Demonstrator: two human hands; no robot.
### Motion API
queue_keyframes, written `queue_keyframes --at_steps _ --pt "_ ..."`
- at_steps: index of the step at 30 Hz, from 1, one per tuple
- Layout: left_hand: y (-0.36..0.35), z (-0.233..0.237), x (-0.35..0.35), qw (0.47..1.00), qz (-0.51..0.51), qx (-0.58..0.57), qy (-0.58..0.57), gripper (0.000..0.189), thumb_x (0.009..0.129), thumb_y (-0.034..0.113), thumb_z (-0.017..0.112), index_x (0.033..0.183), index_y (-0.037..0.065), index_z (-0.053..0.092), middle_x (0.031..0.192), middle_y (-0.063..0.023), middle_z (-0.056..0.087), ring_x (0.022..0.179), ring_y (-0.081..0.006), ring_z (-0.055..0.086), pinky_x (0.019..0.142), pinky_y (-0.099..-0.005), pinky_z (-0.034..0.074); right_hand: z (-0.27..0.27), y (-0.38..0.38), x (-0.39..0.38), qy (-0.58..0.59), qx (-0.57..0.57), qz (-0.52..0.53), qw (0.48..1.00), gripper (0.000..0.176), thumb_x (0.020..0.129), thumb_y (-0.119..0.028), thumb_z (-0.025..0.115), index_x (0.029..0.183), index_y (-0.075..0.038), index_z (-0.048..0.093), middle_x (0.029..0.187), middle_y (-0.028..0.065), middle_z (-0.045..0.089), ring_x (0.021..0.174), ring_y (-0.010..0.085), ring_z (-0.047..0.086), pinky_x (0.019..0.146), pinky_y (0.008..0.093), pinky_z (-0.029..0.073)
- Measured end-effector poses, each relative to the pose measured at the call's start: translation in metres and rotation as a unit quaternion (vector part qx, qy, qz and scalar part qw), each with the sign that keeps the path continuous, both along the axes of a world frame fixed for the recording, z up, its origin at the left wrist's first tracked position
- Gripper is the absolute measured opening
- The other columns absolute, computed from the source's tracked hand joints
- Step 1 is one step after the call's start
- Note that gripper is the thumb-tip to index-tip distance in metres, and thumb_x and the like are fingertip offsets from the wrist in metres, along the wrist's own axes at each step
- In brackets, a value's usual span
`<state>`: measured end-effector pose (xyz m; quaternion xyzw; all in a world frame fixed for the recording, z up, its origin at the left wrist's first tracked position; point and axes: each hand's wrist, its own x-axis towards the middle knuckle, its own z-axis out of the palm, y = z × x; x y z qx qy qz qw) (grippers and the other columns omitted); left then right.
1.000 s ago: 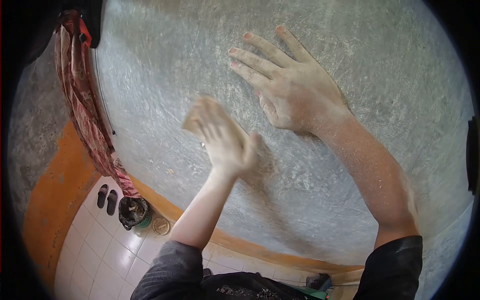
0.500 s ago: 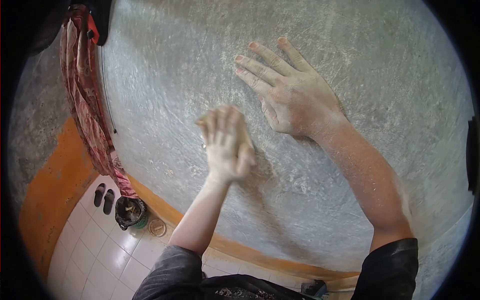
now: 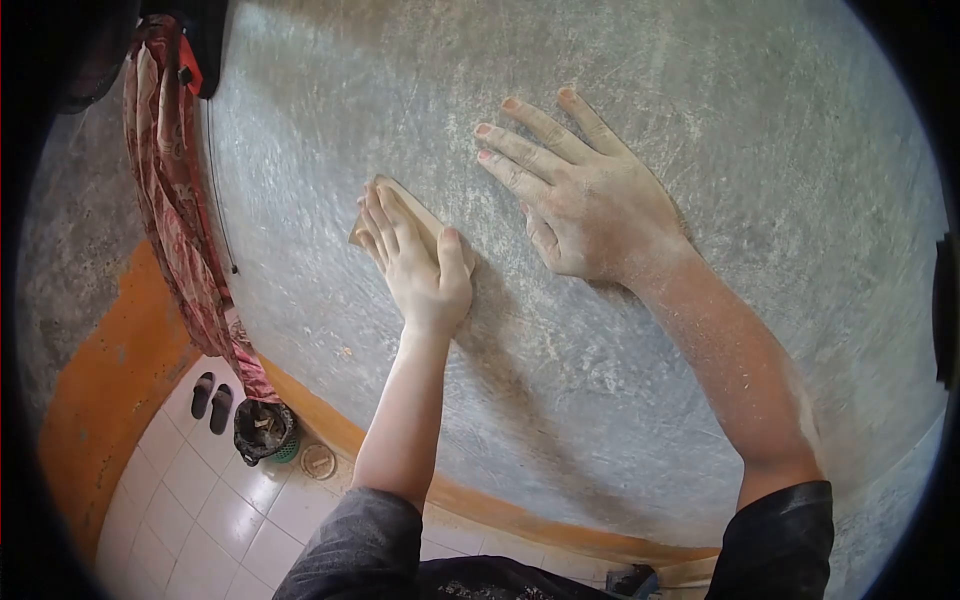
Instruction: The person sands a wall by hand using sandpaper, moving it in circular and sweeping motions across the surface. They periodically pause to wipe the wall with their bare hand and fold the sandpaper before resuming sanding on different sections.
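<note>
Sleeves (image 3: 350,545), dark, sit nearest the camera. Beyond them the left hand (image 3: 415,268) presses a tan sanding pad (image 3: 422,214) flat against the grey wall (image 3: 320,110), fingers laid over it and thumb against its side, so only its edges show. Just to its right, not touching, the right hand (image 3: 590,205) lies spread and empty on the plaster. Scratched wall stays open above and leftward up to a hanging red cloth (image 3: 165,190). An orange band (image 3: 480,500) edges the wall below.
</note>
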<state>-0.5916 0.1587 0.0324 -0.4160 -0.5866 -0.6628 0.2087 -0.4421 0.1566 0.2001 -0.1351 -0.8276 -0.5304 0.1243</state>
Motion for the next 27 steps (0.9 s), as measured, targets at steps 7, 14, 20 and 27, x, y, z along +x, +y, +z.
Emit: queue_keyframes --at_steps 7,14,20,27 --pt "0.011 -0.021 0.024 0.959 -0.035 0.057 0.275 0.075 0.099 0.044 0.027 0.151 -0.007 0.006 0.159 -0.0269 0.009 0.149 -0.0412 0.004 0.119 -0.0575 -0.003 0.000 0.004 0.001 0.004 -0.004 0.035 0.999 0.045 0.093 -0.027 0.055 0.137 -0.022 0.053 0.150 -0.0083 0.043 0.146 0.0110 0.026 0.125 0.0425 0.012" --pt "0.014 0.002 0.028 0.983 0.000 0.057 0.175 0.077 0.099 0.046 0.033 0.151 -0.007 0.011 0.160 -0.0256 0.010 0.149 -0.0397 -0.001 0.119 -0.0560 -0.003 -0.003 0.005 0.001 0.011 0.002 0.040 0.999 0.040 0.100 -0.028 0.044 0.137 -0.016 0.054 0.149 -0.0048 0.046 0.144 0.0105 0.031 0.124 0.0397 0.016" --pt "0.008 -0.003 -0.018 0.990 -0.005 0.006 0.139 0.072 0.103 0.044 0.019 0.153 -0.002 -0.006 0.161 -0.0226 -0.005 0.149 -0.0350 -0.009 0.120 -0.0494 -0.008 -0.002 0.003 0.001 0.020 0.007 0.019 1.000 0.042 0.095 -0.023 0.050 0.137 -0.020 0.053 0.151 -0.0081 0.042 0.145 0.0096 0.028 0.125 0.0389 0.014" --pt "-0.010 -0.037 0.030 0.928 -0.064 -0.048 0.364 0.074 0.098 0.044 0.025 0.153 -0.002 0.007 0.162 -0.0208 0.006 0.150 -0.0344 -0.003 0.117 -0.0596 -0.008 -0.003 0.005 0.000 0.025 -0.002 0.028 0.999 0.045 0.092 -0.020 0.053 0.137 -0.023 0.053 0.152 -0.0097 0.041 0.145 0.0091 0.025 0.126 0.0397 0.013"
